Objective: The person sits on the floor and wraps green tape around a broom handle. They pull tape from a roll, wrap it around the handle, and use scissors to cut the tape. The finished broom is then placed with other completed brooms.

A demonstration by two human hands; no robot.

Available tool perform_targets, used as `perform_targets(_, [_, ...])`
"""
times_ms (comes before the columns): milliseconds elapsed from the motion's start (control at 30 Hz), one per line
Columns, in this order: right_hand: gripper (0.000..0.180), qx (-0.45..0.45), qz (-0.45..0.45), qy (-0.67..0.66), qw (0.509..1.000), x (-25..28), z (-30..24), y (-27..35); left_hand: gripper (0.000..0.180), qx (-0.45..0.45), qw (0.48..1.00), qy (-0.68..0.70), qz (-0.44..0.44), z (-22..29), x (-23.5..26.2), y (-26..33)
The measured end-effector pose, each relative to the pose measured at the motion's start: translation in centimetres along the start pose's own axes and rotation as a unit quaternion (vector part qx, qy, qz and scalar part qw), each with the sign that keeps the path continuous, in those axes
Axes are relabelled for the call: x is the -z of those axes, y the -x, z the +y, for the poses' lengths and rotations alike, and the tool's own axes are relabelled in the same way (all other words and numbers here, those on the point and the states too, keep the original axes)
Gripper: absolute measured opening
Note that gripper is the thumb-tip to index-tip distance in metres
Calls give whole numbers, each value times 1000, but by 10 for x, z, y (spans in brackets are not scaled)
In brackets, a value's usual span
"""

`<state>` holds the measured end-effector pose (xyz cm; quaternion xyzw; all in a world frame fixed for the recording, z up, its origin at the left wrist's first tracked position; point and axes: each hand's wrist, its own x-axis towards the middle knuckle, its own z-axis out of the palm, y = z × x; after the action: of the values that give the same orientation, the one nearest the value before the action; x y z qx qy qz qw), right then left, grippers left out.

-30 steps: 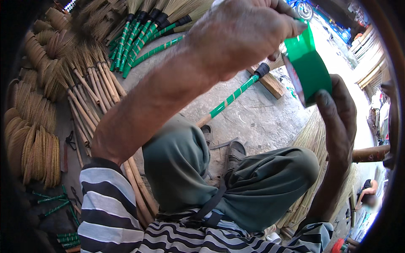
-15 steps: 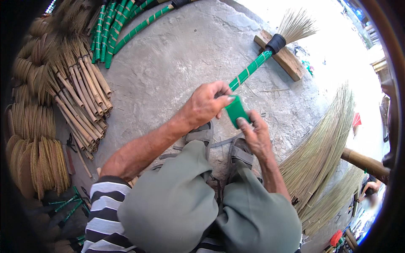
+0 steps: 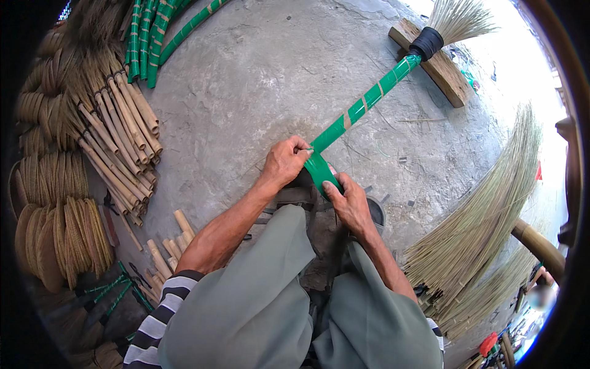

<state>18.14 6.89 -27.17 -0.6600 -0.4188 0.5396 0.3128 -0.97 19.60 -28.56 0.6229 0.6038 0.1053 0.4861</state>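
Note:
A broom with a green-taped handle [image 3: 369, 98] lies across the concrete floor, its bristle head [image 3: 458, 21] resting on a wooden block [image 3: 439, 67] at the upper right. My left hand [image 3: 284, 163] grips the near end of the handle. My right hand [image 3: 347, 203] holds a roll of green tape [image 3: 321, 172] pressed against that same end, with the thumb on the tape. Both hands sit just beyond my knees, which are covered in grey-green cloth.
Bare wooden sticks [image 3: 120, 132] are piled at the left, with short cut pieces [image 3: 169, 243] nearer me. Finished green-wrapped handles [image 3: 153, 34] lie at the top. Coiled fibre bundles [image 3: 52, 227] line the far left. Loose straw bristles [image 3: 485, 234] fan out at the right.
A second ago my hands held the green tape up near the camera. They have come down to the broom handle's near end, and the view has tilted toward the floor.

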Motion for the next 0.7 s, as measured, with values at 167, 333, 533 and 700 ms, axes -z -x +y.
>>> perform_targets(167, [39, -18, 3, 23, 1000, 0, -7, -8, 26, 5, 1000, -15, 18, 1, 0, -4])
perform_targets(333, [39, -23, 0, 89, 996, -2, -10, -11, 25, 1, 999, -6, 36, -4, -7, -11])
perform_targets(533, [40, -36, 3, 84, 996, -5, -13, -14, 24, -40, 994, 87, 47, -24, -16, -14])
perform_targets(700, [41, -34, 2, 83, 996, -5, -13, -13, 27, -39, 992, 100, 69, -39, -25, -16])
